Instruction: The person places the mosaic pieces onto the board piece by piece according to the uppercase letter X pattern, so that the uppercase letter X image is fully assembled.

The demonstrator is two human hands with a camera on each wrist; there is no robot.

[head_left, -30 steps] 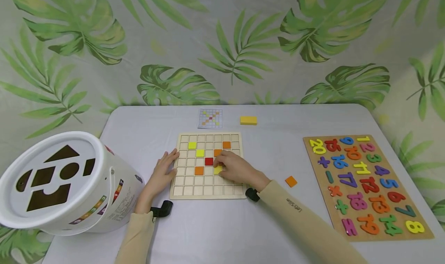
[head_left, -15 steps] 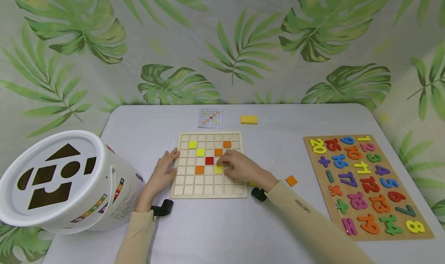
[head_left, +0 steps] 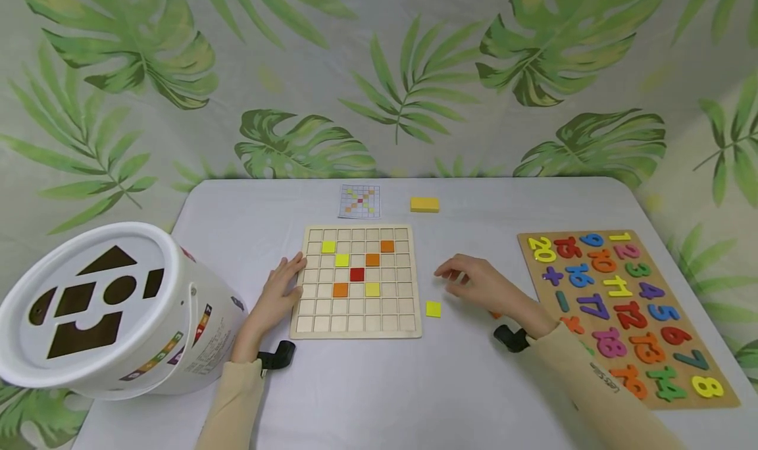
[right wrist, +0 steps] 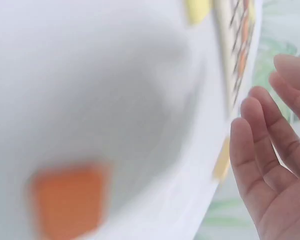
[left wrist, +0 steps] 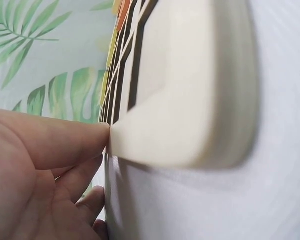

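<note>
A wooden grid board (head_left: 331, 322) lies mid-table, with a red tile (head_left: 357, 275) in its centre square and several yellow and orange tiles running diagonally. My left hand (head_left: 275, 299) rests at the board's left edge, its thumb (left wrist: 75, 140) touching the frame near a corner in the left wrist view. Over the table to the right of the board is my right hand (head_left: 482, 284), fingers loosely bent with nothing in them. A loose yellow tile (head_left: 433, 309) lies just off the board's right edge. A loose orange tile (right wrist: 70, 202) shows in the right wrist view; in the head view the right hand mostly covers it.
Behind the board lie a small pattern card (head_left: 360, 201) and a yellow block (head_left: 424, 204). A white bucket (head_left: 201, 345) with shape holes in its lid stands at the left. A number board (head_left: 701, 400) lies at the right, partly under the right forearm.
My right hand has left the yellow tile at the lower right of the red one and moved right, off the board. The loose yellow tile is uncovered. My left hand stays put.
</note>
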